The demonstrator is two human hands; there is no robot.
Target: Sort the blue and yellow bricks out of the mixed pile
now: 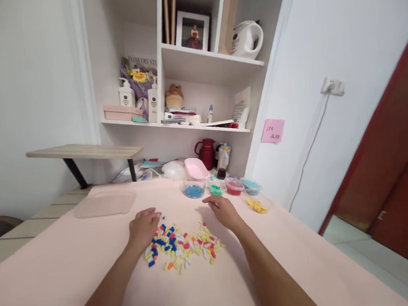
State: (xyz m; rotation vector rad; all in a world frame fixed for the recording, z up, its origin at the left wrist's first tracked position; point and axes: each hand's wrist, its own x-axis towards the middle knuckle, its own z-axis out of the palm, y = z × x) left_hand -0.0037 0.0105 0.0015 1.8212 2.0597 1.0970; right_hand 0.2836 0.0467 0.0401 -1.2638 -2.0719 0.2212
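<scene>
Pink Beneath Many Colours

White shelving [207,63] fills the wall before me, and below it spreads the pink-covered table [54,274]. A slatted wooden stand [85,151] rises at its far left. Nearer lies a flat, see-through lid [105,205].

Close to the person sits a loose scatter of small pieces [183,245], mostly pale yellow, with navy, white, pink and orange among them. It lies on the table, between the two forearms.

At the back, a dark red jug [208,155] stands behind a pale pink box [197,169].

The left hand [144,226] hangs over the scatter's left edge, fingers bent and close to one another; I cannot tell whether its grip pinches anything. The right hand [223,211] is beyond the scatter, near the clear tubs, forefinger stretched forward and the other fingers curled. Whether that grip holds a piece, I cannot tell either.

The tubs run in a curved row: blue [184,189], green [210,191], red [242,186], light blue [259,185] and yellow [271,203], named by their contents.

Smallest of all, a lone blue piece [164,217] lies just beside the left hand's fingertips.
</scene>
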